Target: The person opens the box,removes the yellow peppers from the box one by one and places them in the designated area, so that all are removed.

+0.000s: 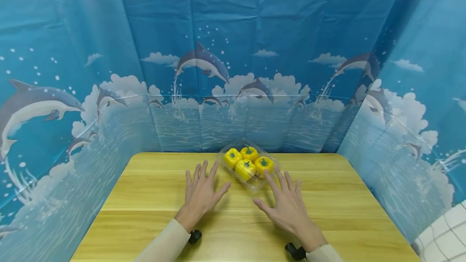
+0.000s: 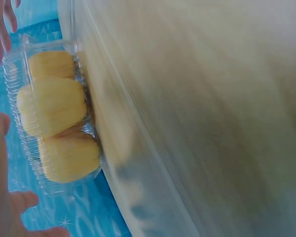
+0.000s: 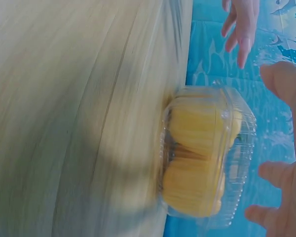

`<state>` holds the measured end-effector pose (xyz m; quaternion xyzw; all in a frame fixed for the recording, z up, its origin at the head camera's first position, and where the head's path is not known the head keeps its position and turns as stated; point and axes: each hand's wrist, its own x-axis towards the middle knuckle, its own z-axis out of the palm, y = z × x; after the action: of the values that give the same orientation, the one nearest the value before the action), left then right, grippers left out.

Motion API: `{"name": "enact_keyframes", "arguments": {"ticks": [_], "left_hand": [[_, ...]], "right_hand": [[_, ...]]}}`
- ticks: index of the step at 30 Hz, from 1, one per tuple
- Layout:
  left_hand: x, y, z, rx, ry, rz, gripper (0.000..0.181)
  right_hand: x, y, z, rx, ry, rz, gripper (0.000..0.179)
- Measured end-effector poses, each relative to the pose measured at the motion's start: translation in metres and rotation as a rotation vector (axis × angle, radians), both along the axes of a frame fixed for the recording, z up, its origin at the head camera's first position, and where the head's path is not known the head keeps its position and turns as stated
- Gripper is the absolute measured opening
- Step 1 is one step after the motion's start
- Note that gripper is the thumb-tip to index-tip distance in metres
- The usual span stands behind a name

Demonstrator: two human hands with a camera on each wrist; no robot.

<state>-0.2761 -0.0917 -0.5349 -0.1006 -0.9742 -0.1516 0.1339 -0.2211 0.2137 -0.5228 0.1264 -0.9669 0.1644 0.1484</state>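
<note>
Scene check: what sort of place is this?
Probably a makeshift recording booth: dolphin-print sheeting surrounds three sides of a wood-grain table, with a clear container of yellow peppers on it.

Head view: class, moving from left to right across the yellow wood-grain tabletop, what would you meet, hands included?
Bare left hand, clear plastic container holding four yellow, green-stemmed bell peppers, bare right hand.

Blue dolphin-print sheeting (image 1: 225, 7) encloses a wooden table (image 1: 145, 201) — white grid-lined surface (image 1: 445, 231) lower right.
</note>
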Motion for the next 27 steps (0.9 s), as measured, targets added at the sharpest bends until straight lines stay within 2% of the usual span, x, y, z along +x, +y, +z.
{"name": "enact_keyframes", "arguments": {"ticks": [5,8,15,22,27], "left_hand": [[-0.012,0.004,-0.003,0.044,-0.017,0.006,0.092],[-0.017,0.007,-0.003,0.063,-0.04,0.006,0.093],[-0.032,0.013,-0.001,0.118,-0.046,-0.01,0.09],[-0.043,0.014,-0.004,0.177,-0.079,-0.033,0.086],[-0.047,0.012,-0.004,0.188,-0.065,-0.053,0.083]], "right_hand": [[-0.006,-0.007,-0.006,-0.008,-0.01,0.006,0.095],[-0.007,-0.011,-0.008,-0.01,-0.006,0.01,0.093],[-0.011,-0.016,-0.011,-0.024,0.019,0.017,0.089],[-0.014,-0.017,-0.013,-0.026,0.04,0.026,0.085],[-0.015,-0.018,-0.014,-0.031,0.039,0.038,0.083]]}}
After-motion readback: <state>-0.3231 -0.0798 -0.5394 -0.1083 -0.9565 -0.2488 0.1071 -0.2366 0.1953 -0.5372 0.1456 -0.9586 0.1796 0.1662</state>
